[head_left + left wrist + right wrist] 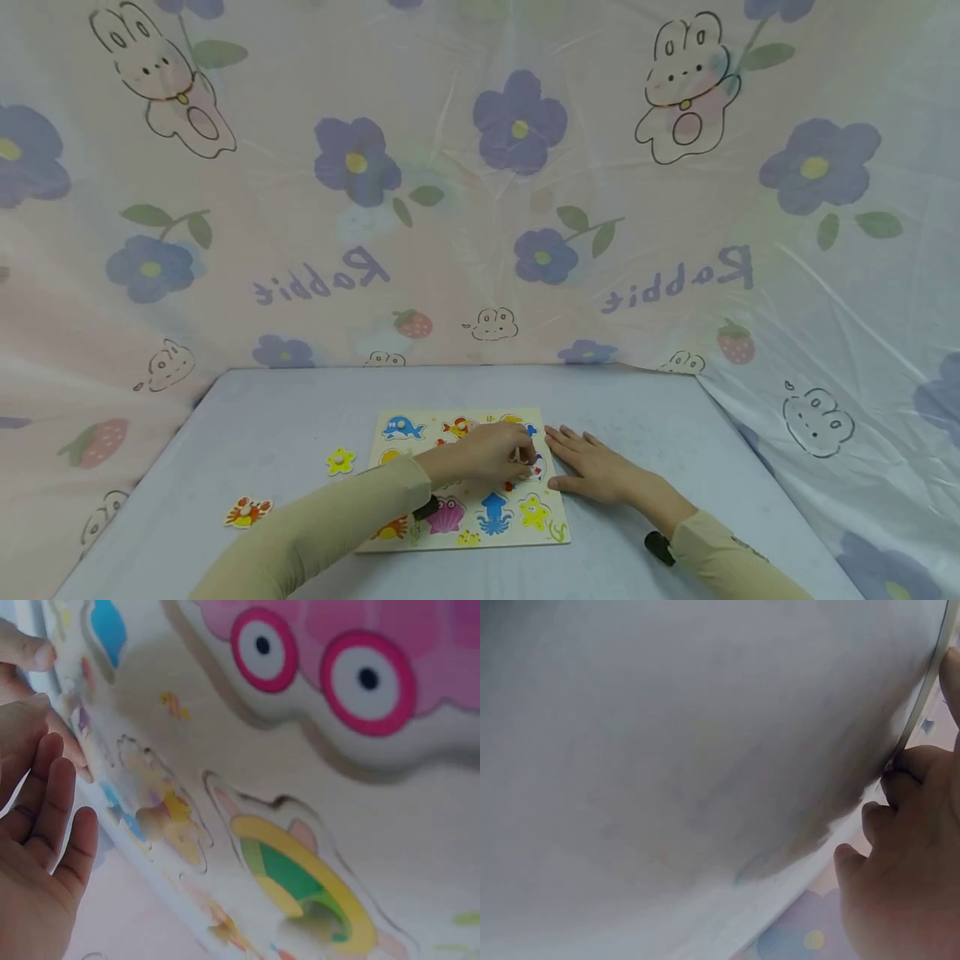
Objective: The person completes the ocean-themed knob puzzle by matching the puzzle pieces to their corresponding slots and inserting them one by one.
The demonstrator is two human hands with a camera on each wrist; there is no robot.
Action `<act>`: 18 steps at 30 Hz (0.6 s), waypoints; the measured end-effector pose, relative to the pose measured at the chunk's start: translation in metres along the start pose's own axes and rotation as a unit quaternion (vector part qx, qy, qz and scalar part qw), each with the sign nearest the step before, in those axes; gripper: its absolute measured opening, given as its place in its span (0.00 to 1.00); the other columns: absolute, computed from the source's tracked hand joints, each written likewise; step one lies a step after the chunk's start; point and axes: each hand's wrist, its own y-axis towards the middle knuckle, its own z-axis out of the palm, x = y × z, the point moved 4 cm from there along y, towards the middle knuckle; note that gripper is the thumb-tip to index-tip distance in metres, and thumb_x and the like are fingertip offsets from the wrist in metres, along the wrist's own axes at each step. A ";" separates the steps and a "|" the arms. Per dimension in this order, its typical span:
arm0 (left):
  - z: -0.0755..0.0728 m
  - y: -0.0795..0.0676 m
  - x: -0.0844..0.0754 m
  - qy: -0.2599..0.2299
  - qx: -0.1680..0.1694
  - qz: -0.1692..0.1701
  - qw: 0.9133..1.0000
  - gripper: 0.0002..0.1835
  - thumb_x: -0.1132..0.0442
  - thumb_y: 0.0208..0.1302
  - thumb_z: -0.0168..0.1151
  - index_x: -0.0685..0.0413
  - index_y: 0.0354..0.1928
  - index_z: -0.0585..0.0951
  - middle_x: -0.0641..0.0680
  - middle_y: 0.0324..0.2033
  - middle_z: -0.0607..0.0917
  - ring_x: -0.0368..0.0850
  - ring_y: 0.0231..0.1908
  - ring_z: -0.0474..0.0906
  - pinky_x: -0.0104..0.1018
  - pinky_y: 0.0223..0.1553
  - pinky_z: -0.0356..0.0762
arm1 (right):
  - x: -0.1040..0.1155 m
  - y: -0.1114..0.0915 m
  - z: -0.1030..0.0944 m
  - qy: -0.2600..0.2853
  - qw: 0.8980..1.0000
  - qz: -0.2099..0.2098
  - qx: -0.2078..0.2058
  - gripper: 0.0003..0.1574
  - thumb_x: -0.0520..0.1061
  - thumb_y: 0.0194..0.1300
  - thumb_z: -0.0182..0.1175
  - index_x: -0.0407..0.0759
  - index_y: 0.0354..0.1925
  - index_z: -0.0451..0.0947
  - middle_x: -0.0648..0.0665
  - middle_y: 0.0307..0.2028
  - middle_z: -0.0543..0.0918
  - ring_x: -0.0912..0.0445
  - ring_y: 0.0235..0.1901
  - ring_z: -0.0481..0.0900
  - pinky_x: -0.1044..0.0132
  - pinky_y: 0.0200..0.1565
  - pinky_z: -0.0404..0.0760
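A pale wooden knob puzzle board (420,540) with sea-animal pictures lies on the table. My left hand (491,452) reaches across it to the right side, fingers curled over a small white puzzle piece (538,468) with coloured marks; thumb and index seem to pinch it, though the fingers hide much of the grip. In the left wrist view, that hand (37,847) is beside the board's pieces. My right hand (596,468) lies spread on the table, its fingertips and thumb against the board's right edge; the right wrist view shows this hand (907,855) at that edge.
Left of the board lie a yellow star piece (340,461) and, nearer, a red-orange crab piece (248,512). On the board are a blue whale (402,427), a pink shell (446,515), a blue squid (494,513) and a yellow starfish (535,511). A printed curtain (450,275) hangs behind the table.
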 end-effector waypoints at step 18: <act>-0.053 -0.065 0.026 -0.019 -0.097 -0.029 0.995 0.08 0.50 0.65 0.60 0.41 0.42 0.82 0.35 0.36 0.77 0.38 0.39 0.76 0.27 0.38 0.73 | 0.003 0.003 0.002 -0.025 1.000 0.010 0.010 0.50 0.72 0.65 0.45 0.49 0.74 0.48 0.51 0.74 0.47 0.46 0.73 0.43 0.42 0.68 0.46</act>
